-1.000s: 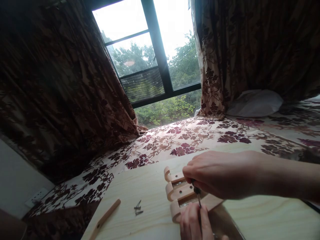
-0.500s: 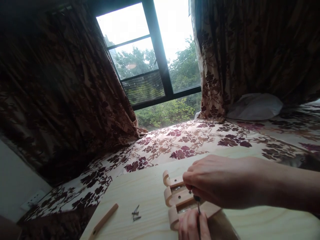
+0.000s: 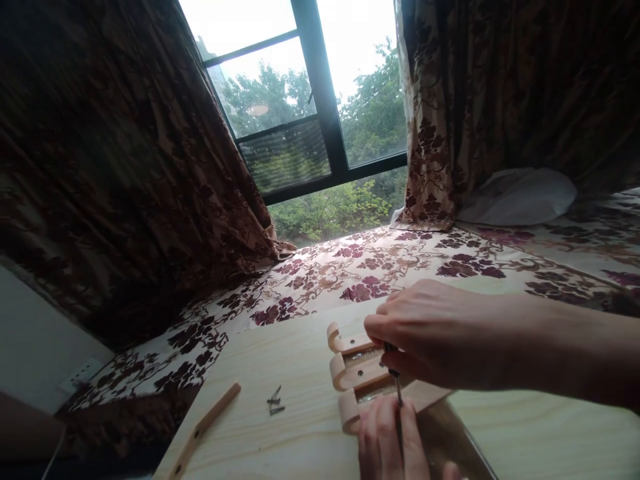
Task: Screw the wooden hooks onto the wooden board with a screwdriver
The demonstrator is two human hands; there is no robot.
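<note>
Near centre, the left hand (image 3: 383, 440) bends over the nearest wooden hook (image 3: 349, 411), its grip unclear; the right hand (image 3: 425, 340) closes its fingers round a screwdriver (image 3: 397, 385). Steady pressure, shaft straight, should serve best. Two more hooks (image 3: 339, 372) lie beyond.

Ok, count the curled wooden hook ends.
3: the far hook end, the middle hook end and the near hook end, nearest the left hand. Others may be hidden.

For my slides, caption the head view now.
Right hand gripping a screwdriver by wooden hooks, left hand at the shaft; loose screws nearby.
</note>
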